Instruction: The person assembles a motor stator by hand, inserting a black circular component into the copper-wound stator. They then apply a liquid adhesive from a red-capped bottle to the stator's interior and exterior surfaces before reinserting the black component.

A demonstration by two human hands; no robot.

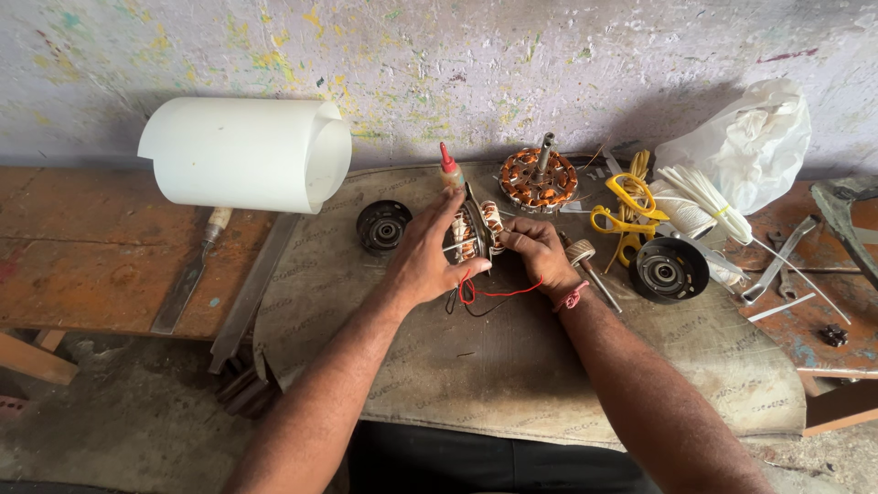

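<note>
A round motor stator (477, 229) with copper windings stands on edge on a worn mat (512, 366). My left hand (426, 256) grips its left side, fingers over the top. At its right face, my right hand (540, 252) pinches the windings with the fingertips. Red and black wires (489, 295) trail from the stator toward me, between my wrists. A red thread is tied round my right wrist.
Behind lie a second copper-wound stator with a shaft (538, 178), a red-tipped glue bottle (450, 169), yellow scissors (622, 206), two black round covers (382, 226) (672, 270), a hammer (585, 261), white sleeving strips (709, 197), a plastic bag (750, 137), spanners (777, 261). A white sheet roll (247, 154) and chisel (192, 274) lie left.
</note>
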